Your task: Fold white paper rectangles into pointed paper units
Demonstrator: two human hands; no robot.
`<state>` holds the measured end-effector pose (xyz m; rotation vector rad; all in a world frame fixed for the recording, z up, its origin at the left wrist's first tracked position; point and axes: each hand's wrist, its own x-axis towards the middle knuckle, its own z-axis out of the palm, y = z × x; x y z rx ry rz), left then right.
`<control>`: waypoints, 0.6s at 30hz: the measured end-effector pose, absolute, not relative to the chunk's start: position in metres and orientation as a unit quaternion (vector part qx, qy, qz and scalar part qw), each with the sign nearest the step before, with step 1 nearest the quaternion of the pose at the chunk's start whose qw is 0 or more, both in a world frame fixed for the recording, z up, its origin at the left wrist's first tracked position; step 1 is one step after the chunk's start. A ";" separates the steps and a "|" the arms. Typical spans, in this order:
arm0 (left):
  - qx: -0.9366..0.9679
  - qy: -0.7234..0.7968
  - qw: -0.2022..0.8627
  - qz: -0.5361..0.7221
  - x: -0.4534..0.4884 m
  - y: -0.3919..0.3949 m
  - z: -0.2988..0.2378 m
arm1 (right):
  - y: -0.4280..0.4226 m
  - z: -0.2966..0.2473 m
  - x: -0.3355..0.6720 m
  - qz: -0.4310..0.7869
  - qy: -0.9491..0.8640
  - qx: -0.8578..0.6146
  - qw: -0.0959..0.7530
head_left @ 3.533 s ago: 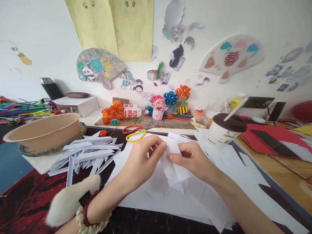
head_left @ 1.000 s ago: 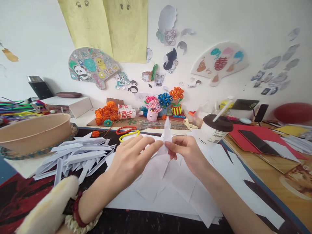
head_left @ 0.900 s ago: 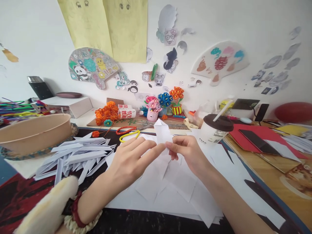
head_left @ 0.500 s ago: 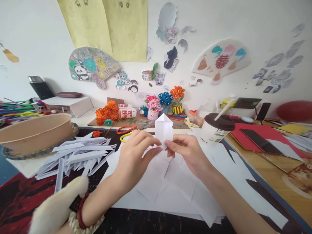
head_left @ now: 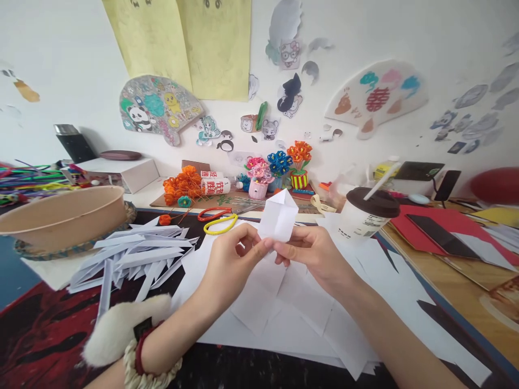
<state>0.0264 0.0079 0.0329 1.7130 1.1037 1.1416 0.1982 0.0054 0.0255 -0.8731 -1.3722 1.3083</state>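
A small piece of folded white paper [head_left: 278, 217] stands upright in front of me, its top corners turned in to a point. My left hand [head_left: 239, 254] pinches its lower left edge between thumb and fingers. On the other side, my right hand [head_left: 310, 249] grips the lower right edge, thumb in front and fingers behind. Both thumbs nearly meet at the bottom of the paper. Beneath my hands lie several loose white paper sheets [head_left: 259, 302]. To the left is a heap of narrow folded paper strips [head_left: 138, 254].
A tan bowl [head_left: 60, 216] stands at the left. Yellow-handled scissors [head_left: 221, 224] and red-handled scissors [head_left: 214, 214] lie behind my hands. A lidded cup with straw [head_left: 367, 213] is at the right, near a dark phone [head_left: 440, 236] on red paper. Pipe-cleaner flowers [head_left: 279, 162] line the back.
The folded paper has tilted to the right and shows a wider face. My left hand has shifted down to its bottom edge, closer to my right thumb. The view has moved slightly left.
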 end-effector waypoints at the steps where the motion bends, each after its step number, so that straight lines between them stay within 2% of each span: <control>1: 0.669 0.433 0.403 0.450 0.026 0.008 0.033 | 0.006 0.025 0.198 0.545 -0.570 -0.365 0.496; 11: 0.624 0.399 0.513 0.433 0.027 0.007 0.037 | 0.004 0.027 0.198 0.551 -0.562 -0.379 0.486; 18: 0.656 0.424 0.457 0.426 0.026 0.008 0.038 | 0.002 0.031 0.196 0.534 -0.543 -0.394 0.515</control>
